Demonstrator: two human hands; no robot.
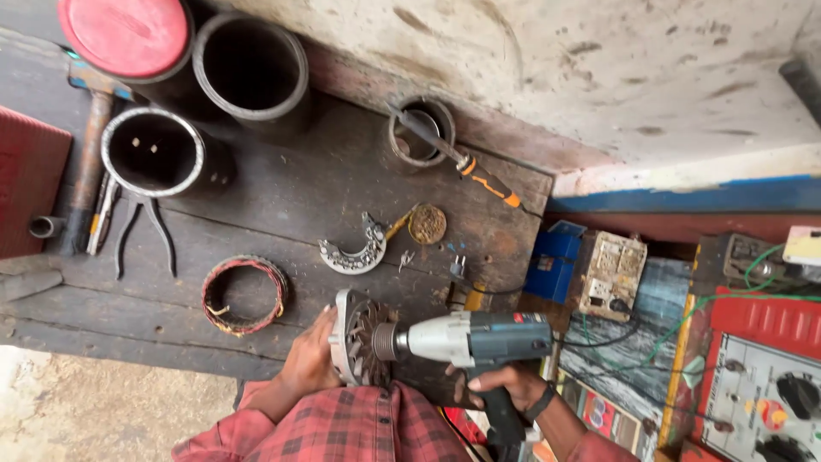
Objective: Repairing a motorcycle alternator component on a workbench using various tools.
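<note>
left hand [310, 364]: grips round grey metal finned alternator housing [357, 340]
right hand [505, 385]: holds grey-blue power impact wrench [475, 340], nose at 9 o'clock on housing

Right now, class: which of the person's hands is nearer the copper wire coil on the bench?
Left. The left hand steadies the alternator housing just right of the copper wire coil; the right hand grips the impact wrench, farther right.

Soft, even daylight fills the scene, brightest on the pale wall [599, 68] up top (nearly washed out there). Shadows stay faint and short under the black pipes [252, 73]. Focus holds sharp centrally; edges bend and smear slightly.
</note>
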